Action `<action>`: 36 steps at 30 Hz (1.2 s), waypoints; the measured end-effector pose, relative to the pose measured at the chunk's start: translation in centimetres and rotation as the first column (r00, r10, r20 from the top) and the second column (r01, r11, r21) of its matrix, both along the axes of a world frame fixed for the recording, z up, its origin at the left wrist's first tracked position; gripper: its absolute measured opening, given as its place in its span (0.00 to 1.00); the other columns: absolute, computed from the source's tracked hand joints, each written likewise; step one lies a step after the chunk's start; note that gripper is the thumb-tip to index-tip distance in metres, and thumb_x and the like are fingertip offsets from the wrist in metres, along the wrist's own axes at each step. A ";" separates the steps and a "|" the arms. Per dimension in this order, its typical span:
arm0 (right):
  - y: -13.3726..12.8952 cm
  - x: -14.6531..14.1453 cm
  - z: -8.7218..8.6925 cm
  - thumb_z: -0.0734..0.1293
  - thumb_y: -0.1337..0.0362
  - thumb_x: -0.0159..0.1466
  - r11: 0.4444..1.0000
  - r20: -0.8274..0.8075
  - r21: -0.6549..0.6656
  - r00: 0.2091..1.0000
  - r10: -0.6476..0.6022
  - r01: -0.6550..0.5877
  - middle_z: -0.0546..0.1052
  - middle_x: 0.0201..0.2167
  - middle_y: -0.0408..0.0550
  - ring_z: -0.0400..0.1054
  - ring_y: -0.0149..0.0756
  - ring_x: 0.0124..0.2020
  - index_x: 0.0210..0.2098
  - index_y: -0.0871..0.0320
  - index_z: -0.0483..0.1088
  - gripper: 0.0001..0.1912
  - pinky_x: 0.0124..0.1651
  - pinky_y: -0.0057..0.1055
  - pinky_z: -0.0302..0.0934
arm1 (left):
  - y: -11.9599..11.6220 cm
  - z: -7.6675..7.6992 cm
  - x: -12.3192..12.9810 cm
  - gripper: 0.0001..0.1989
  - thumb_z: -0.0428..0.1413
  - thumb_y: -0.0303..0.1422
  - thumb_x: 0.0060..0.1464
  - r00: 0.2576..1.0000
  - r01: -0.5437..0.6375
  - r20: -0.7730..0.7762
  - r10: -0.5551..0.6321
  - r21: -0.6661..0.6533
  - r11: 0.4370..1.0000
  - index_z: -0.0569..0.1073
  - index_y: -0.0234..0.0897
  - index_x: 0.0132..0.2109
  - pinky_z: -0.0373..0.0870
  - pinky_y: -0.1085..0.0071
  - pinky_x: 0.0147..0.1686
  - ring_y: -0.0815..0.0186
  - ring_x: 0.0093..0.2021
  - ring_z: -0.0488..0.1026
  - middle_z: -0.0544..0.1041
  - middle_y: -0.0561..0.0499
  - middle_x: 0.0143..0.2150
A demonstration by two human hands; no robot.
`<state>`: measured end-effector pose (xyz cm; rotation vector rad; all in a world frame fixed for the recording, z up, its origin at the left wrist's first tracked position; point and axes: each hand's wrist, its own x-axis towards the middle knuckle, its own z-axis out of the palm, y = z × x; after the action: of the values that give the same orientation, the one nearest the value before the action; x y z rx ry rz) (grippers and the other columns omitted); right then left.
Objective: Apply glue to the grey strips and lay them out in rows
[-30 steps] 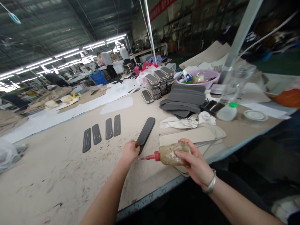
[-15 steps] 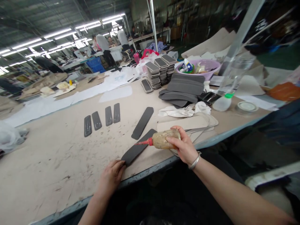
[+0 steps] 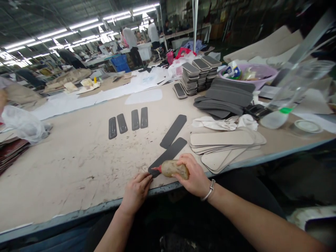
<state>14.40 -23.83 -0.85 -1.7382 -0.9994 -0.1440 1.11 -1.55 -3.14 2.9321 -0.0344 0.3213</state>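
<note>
In my right hand point(image 3: 193, 175) is a stained, yellowish squeeze bottle point(image 3: 168, 168) with a red nozzle, tilted on its side. The nozzle tip is at the near end of a long dark grey strip point(image 3: 169, 154) with rounded ends; whether it touches cannot be made out. My left hand point(image 3: 138, 190) grips that same end, its fingers closed at the edge. Just beyond lies a second dark grey strip point(image 3: 173, 131). Farther left, several short dark pieces point(image 3: 121, 123) with shiny lines on them lie in a row.
Right of the strips lie stacked beige pieces point(image 3: 222, 139) and a white cloth point(image 3: 217, 123). Behind them are a dark grey pile point(image 3: 228, 94), tall stacks of small pieces point(image 3: 190, 78) and a purple basin point(image 3: 262, 82). A clear plastic bag point(image 3: 25, 122) sits at the left.
My right hand has brought the bottle down and left, nearer the strip's near end. My left hand stays at that end. The view has shifted left.
</note>
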 end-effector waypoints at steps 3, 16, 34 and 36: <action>0.7 -0.4 -0.1 0.68 0.69 0.55 0.998 0.010 -0.017 0.998 0.057 -0.057 0.64 0.43 0.52 0.61 0.44 0.47 0.44 0.54 0.60 0.19 0.49 0.43 0.61 | -0.1 0.0 0.2 0.12 0.47 0.31 0.59 1.000 0.015 0.001 -0.015 0.018 1.000 0.75 0.39 0.43 0.72 0.65 0.43 0.62 0.42 0.71 0.75 0.47 0.43; 0.0 0.3 -0.1 0.67 0.75 0.52 0.992 0.069 -0.116 0.996 0.061 -0.053 0.63 0.44 0.52 0.61 0.42 0.45 0.44 0.54 0.61 0.22 0.48 0.40 0.62 | 0.2 -0.1 0.7 0.10 0.50 0.32 0.57 1.000 0.021 0.018 -0.022 0.024 0.999 0.75 0.38 0.41 0.71 0.66 0.41 0.63 0.40 0.71 0.75 0.46 0.41; -3.3 6.5 -0.8 0.68 0.69 0.55 0.882 0.177 -0.126 0.885 -0.430 0.454 0.63 0.44 0.52 0.62 0.43 0.47 0.43 0.55 0.63 0.17 0.51 0.39 0.62 | 0.7 -0.7 1.2 0.10 0.50 0.34 0.57 0.997 0.055 0.046 -0.058 0.074 0.996 0.75 0.37 0.39 0.71 0.69 0.41 0.65 0.39 0.72 0.74 0.48 0.40; -3.3 6.6 -0.7 0.68 0.69 0.55 0.871 0.181 -0.111 0.871 -0.456 0.479 0.62 0.45 0.52 0.61 0.44 0.48 0.44 0.55 0.63 0.18 0.50 0.40 0.62 | 0.7 -0.7 1.2 0.09 0.50 0.33 0.57 0.997 0.056 0.046 -0.059 0.073 0.996 0.75 0.37 0.38 0.71 0.69 0.41 0.65 0.39 0.72 0.74 0.48 0.40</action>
<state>20.99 -27.16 -1.58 -2.1148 -0.6843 -0.5291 2.34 -0.81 -3.85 2.9870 -0.1400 0.3889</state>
